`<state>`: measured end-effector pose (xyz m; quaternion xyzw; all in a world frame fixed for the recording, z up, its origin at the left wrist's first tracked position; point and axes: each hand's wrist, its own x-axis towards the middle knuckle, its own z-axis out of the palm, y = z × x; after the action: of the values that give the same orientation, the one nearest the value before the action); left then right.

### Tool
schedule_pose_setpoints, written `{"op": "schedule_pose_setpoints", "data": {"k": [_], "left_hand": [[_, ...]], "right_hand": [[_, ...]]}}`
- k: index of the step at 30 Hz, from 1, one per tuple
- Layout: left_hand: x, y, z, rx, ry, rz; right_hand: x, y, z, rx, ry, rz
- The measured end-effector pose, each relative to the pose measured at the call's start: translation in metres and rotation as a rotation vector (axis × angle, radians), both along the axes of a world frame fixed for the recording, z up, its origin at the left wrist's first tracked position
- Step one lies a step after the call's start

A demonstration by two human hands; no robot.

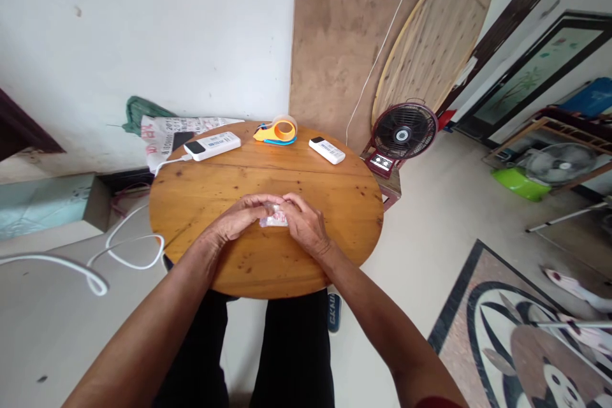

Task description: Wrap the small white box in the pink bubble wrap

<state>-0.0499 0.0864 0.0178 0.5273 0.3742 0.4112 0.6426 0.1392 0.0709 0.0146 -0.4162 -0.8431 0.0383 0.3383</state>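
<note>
Forearms (148,319) extended over the table (191,201) — left hand (242,215) and right hand (306,225) half-curled, gripping a clear, red-marked packet (275,220) — contents unclear

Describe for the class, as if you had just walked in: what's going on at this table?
A person's left hand and right hand together hold a small clear plastic packet with reddish markings, over the near half of a wooden table. Farther back are an orange tape dispenser and, on either side of it, what look like white power banks. The left one has a white cable plugged in.
</note>
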Motion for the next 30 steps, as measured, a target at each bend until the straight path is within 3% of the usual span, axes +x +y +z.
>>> {"op": "schedule_pose_setpoints", "data": {"k": [5,11,17,23,30], "left_hand": [[-0.002,-0.001,0.000,0.000,0.016,0.009],[-0.001,0.001,-0.002,-0.012,-0.016,0.013],[0.002,0.001,0.001,-0.023,-0.031,0.016],[0.004,0.001,0.004,-0.046,-0.060,0.026],[0.006,-0.002,0.003,0.038,-0.001,0.032]], "right_hand": [[0.001,0.000,0.001,0.007,-0.096,-0.036],[0.004,-0.003,0.004,0.119,-0.236,-0.075],[0.004,-0.006,0.006,0.089,-0.326,-0.058],[0.008,-0.009,0.004,0.078,-0.266,-0.012],[0.015,-0.009,-0.002,0.114,-0.180,0.007]]}}
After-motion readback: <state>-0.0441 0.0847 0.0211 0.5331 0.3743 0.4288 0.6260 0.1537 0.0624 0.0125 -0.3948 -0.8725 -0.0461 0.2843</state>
